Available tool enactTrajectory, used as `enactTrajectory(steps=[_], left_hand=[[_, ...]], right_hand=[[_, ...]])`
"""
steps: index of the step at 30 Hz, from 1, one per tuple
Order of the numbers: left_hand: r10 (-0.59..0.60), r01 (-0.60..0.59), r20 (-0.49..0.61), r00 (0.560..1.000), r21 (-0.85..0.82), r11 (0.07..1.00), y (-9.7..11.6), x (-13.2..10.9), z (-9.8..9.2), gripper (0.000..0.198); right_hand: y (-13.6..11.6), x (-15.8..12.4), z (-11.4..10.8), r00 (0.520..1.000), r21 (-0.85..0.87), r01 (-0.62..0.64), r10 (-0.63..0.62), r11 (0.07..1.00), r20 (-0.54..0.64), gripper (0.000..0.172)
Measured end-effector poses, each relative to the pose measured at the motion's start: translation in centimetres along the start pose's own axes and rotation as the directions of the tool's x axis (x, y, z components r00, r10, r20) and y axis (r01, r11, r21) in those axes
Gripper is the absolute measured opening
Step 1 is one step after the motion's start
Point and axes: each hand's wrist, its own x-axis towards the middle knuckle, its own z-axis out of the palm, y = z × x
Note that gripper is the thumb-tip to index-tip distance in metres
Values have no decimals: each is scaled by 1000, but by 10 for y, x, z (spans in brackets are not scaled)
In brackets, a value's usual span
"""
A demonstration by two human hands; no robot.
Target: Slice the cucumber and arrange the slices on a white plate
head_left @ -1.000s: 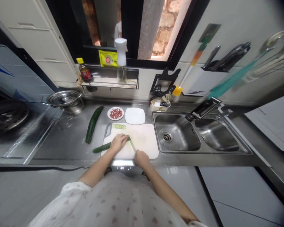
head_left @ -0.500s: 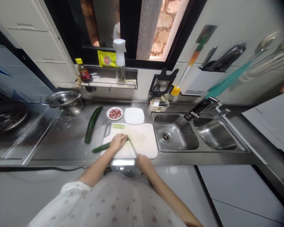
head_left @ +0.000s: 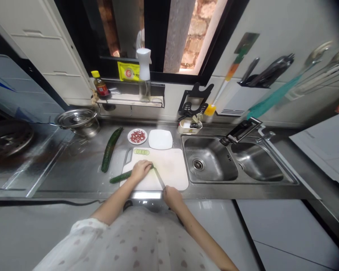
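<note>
My left hand (head_left: 141, 169) is closed over a cucumber (head_left: 121, 177) that lies slantwise on the white cutting board (head_left: 172, 173), its far end sticking out past the board's left edge. In my right hand (head_left: 171, 196) is the handle of a knife (head_left: 159, 178). The blade points up and left, its tip at the cucumber's cut end beside my left fingertips. A short row of cucumber slices (head_left: 141, 151) lies at the board's upper left. Left of the board, a second, whole cucumber (head_left: 112, 149) rests on the counter.
Behind the board stand a plate of chopped red pieces (head_left: 137, 136) and a white square plate (head_left: 160, 139). A double sink (head_left: 211, 158) adjoins on the right. At the back left sits a lidded steel pot (head_left: 78, 122). A shelf (head_left: 130, 99) holds bottles.
The view has shifted very slightly. Both hands, the knife and the cucumber stay in nearly the same place.
</note>
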Motion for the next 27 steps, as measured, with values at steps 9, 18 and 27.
enactTrajectory(steps=[9,18,27], left_hand=[[8,-8,-9,1000,-45,999,1,-1,-2,23],[-13,12,25,1000,20,1000,6,3,-8,24],[-51,51,4,999,6,999,8,3,-10,25]], right_hand=[[-14,14,-6,1000,15,-18,18,1000,-1,32],[-31,43,-24,998,52,18,-15,998,-61,33],[-14,38,-43,988,-62,13,-22,998,-154,34]])
